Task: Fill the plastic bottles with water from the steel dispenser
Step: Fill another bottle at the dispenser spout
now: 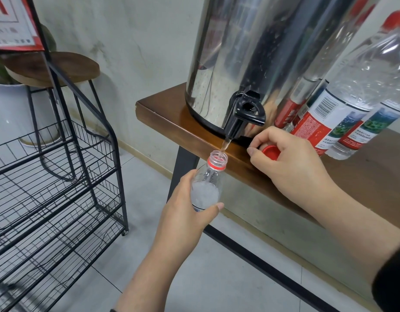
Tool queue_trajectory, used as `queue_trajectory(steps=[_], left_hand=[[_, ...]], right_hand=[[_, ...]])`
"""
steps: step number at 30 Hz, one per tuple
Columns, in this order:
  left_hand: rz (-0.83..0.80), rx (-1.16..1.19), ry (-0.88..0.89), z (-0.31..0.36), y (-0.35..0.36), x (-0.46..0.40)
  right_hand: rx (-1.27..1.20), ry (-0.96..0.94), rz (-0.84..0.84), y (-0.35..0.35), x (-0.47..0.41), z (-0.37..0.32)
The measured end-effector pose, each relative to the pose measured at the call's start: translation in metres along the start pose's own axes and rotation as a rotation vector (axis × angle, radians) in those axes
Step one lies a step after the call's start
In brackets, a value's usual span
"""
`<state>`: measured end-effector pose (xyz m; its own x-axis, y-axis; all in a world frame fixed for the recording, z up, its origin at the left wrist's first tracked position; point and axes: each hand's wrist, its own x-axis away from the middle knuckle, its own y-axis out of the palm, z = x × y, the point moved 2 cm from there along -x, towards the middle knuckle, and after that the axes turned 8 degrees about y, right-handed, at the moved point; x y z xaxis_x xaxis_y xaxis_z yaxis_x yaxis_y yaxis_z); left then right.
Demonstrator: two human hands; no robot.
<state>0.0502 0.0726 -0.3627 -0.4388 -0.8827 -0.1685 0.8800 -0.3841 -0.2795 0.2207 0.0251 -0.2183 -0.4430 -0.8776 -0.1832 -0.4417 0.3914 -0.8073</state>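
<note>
Seen from the head camera: an uncapped clear plastic bottle held upright just below the black tap of the steel dispenser, a thin stream of water running from the spout into its open mouth. Left hand wrapped around the bottle's body, thumb across the near side, out past the edge of the wooden table and above the tiled floor. Right hand resting on the table edge just right of the tap, fingers curled around a red cap. Dispenser standing at the table's far left corner, against the pale wall. Capped bottles with red-and-white labels clustered to the right of the dispenser, mirrored in its polished side. At left, a black wire rack with several tiers, and farther back a round wooden stool beside a white pot.
</note>
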Motion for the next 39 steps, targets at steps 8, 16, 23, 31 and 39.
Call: queue_trajectory(steps=[8, 16, 23, 31, 39], left_hand=[[0.014, -0.007, 0.004, 0.0014, -0.0012, -0.0004], [0.014, -0.016, -0.004, 0.0002, -0.001, 0.0009], [0.012, -0.025, 0.008, 0.0009, -0.0009, 0.0002], [0.01, -0.024, 0.011, 0.0008, -0.0014, 0.0006], [0.003, -0.02, 0.017, -0.0003, 0.0, 0.0005]], right_hand=[[-0.005, -0.013, 0.008, -0.0001, 0.0004, -0.0004], [-0.008, -0.011, 0.009, -0.0005, 0.0002, -0.0003], [0.002, -0.005, 0.009, 0.0001, 0.0001, -0.001], [0.005, -0.005, 0.006, 0.0003, -0.0006, -0.0007], [0.008, 0.001, -0.008, 0.0001, 0.0003, -0.0005]])
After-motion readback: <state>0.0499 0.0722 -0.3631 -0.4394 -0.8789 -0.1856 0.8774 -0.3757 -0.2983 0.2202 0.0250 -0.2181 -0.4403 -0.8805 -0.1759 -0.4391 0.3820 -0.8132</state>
